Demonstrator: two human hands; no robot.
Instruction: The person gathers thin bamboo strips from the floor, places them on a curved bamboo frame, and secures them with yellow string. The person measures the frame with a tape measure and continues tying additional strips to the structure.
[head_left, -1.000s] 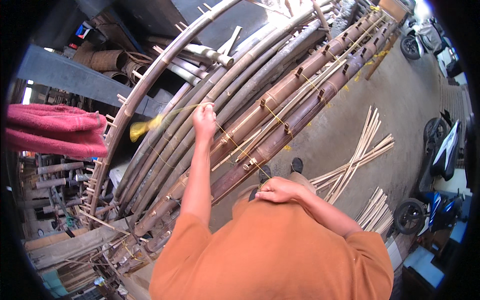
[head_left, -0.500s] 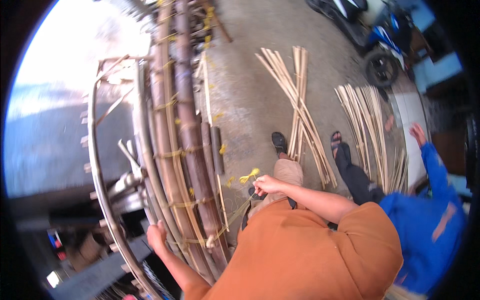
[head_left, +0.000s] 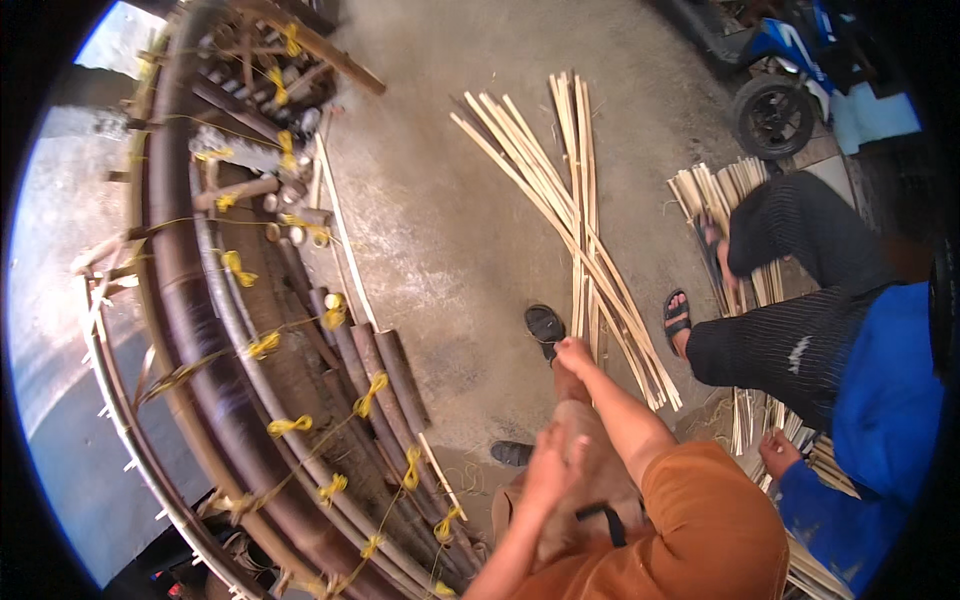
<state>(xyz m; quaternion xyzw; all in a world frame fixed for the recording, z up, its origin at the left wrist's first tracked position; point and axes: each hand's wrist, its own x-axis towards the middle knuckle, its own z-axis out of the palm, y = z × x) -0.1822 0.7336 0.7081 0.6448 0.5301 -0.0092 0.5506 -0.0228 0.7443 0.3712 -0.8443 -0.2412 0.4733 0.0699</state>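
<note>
My right hand (head_left: pixel 573 355) is reached forward over my lower leg, close to the black sandal (head_left: pixel 545 323) on my foot. Its fingers look curled, and whatever may be in them is hidden. Bent over my lap, my left hand (head_left: pixel 555 465) has its fingers stretched out and holds nothing visible. Just beyond my right hand, long pale bamboo strips (head_left: pixel 590 230) lie crossed on the concrete floor. On my left runs a thick dark bamboo pole (head_left: pixel 200 340) beside thinner poles, with yellow twine bundles (head_left: pixel 290 425) hanging along them.
At right a co-worker in a blue top (head_left: pixel 885 370) and dark striped trousers (head_left: pixel 770 350) is beside another bundle of strips (head_left: pixel 735 190). A motorcycle wheel (head_left: pixel 775 117) stands at the far right. Short bamboo pieces (head_left: pixel 400 375) lie near the poles.
My left hand has come off the frame pole to over my lap. My right hand has moved forward, away from the yellow twine it held. The view has turned; the co-worker now bends over the strips.
</note>
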